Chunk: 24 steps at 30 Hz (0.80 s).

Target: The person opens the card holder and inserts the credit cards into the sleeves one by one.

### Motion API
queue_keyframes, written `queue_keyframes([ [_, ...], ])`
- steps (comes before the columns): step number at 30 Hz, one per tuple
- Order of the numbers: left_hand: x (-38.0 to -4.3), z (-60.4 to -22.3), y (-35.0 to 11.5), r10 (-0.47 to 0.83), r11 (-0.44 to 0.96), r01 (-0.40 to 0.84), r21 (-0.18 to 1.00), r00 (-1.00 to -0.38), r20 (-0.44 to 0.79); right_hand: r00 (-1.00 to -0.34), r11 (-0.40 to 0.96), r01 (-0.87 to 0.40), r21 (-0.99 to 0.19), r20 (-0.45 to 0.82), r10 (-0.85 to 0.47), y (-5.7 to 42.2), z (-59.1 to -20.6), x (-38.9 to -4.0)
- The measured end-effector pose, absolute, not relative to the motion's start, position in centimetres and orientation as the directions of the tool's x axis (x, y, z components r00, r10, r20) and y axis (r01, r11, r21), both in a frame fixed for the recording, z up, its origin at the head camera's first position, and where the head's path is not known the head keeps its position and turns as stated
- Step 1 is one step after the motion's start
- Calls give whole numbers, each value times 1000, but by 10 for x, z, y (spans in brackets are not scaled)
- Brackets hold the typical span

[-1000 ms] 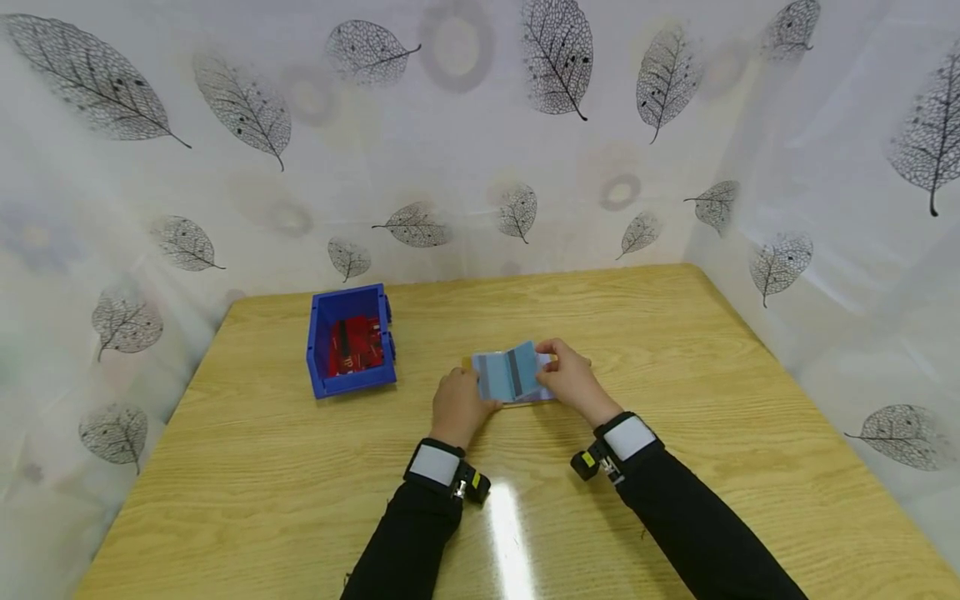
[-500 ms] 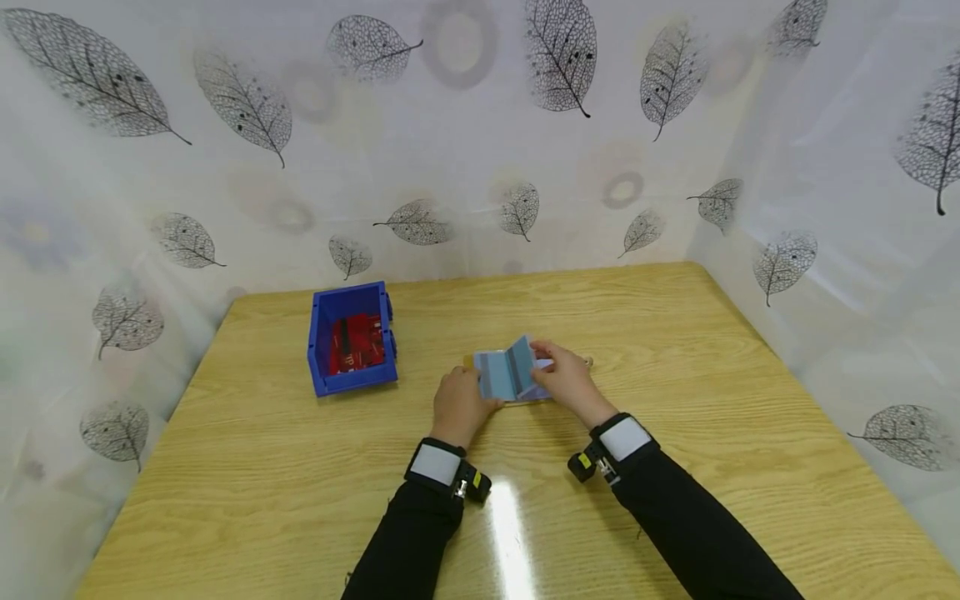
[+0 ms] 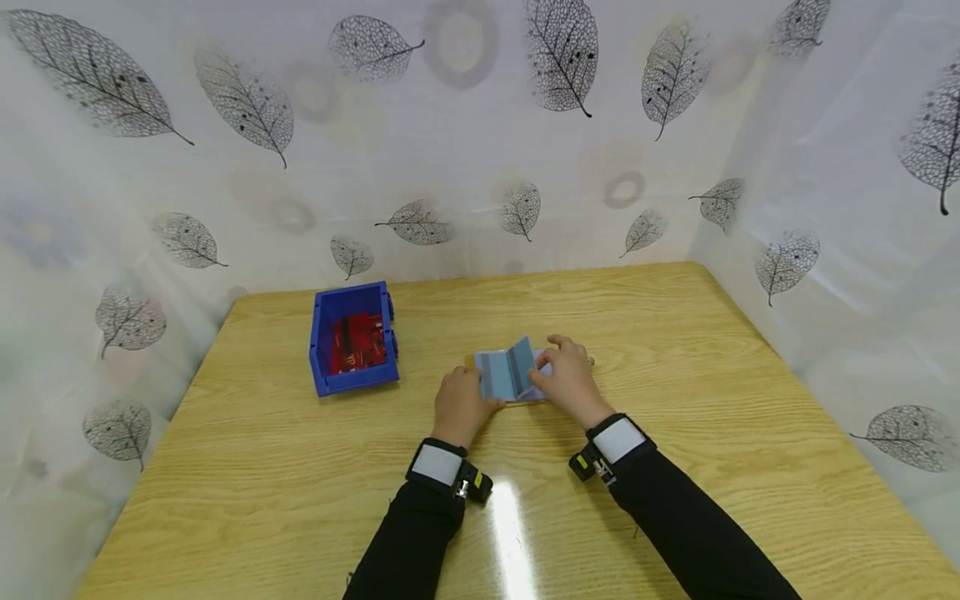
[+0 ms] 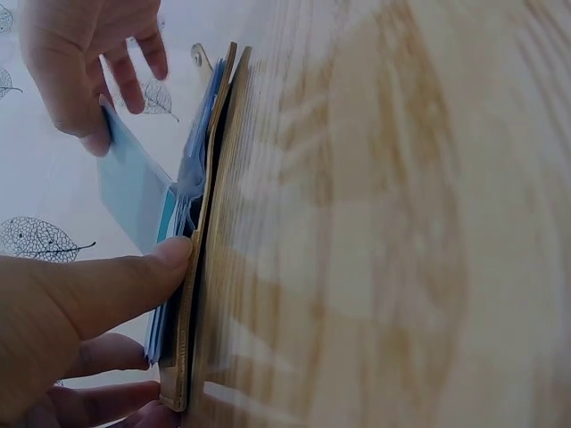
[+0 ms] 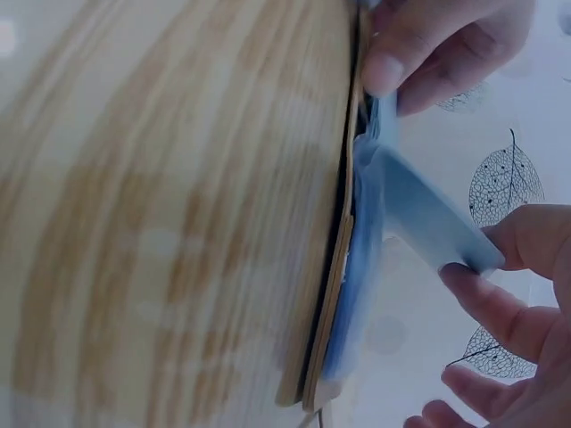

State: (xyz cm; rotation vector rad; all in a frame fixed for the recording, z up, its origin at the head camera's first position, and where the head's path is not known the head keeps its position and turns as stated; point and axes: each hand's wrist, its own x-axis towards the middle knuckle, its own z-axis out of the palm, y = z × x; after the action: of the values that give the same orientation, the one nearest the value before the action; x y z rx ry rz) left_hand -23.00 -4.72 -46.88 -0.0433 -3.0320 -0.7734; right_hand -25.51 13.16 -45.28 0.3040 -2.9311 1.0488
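Observation:
A small card holder [image 3: 495, 377] with a tan cover [image 4: 189, 330] and bluish clear plastic sleeves lies opened out on the table. My left hand [image 3: 458, 408] grips its left end, the thumb on the near edge and the other fingers on the left side. One sleeve page [image 5: 428, 218] stands up at a slant from the middle of the holder. My right hand [image 3: 570, 383] pinches the free edge of that page between thumb and index finger, with its other fingers spread apart. Beneath the raised page, more sleeves rest on the right half of the cover.
A blue plastic bin [image 3: 354, 383] with red packets [image 3: 360, 342] in it stands at the back left of the wooden table [image 3: 300, 492]. Behind and beside the table hangs a white curtain [image 3: 450, 142] with a leaf print.
The sleeve page has swung from leaning right to standing more upright. My right hand has shifted slightly left, its upper fingers lifting off. My left hand keeps its place on the card holder.

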Motion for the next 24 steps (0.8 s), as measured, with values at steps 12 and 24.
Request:
queue_keyframes([
  [12, -230, -470, -48, 21, 885, 35, 465, -999, 35, -932, 646, -229, -728, -27, -361, 117, -453, -254],
  [24, -230, -472, -51, 33, 881, 66, 469, -996, 78, -784, 671, -520, -529, -17, -620, 115, -460, -256],
])
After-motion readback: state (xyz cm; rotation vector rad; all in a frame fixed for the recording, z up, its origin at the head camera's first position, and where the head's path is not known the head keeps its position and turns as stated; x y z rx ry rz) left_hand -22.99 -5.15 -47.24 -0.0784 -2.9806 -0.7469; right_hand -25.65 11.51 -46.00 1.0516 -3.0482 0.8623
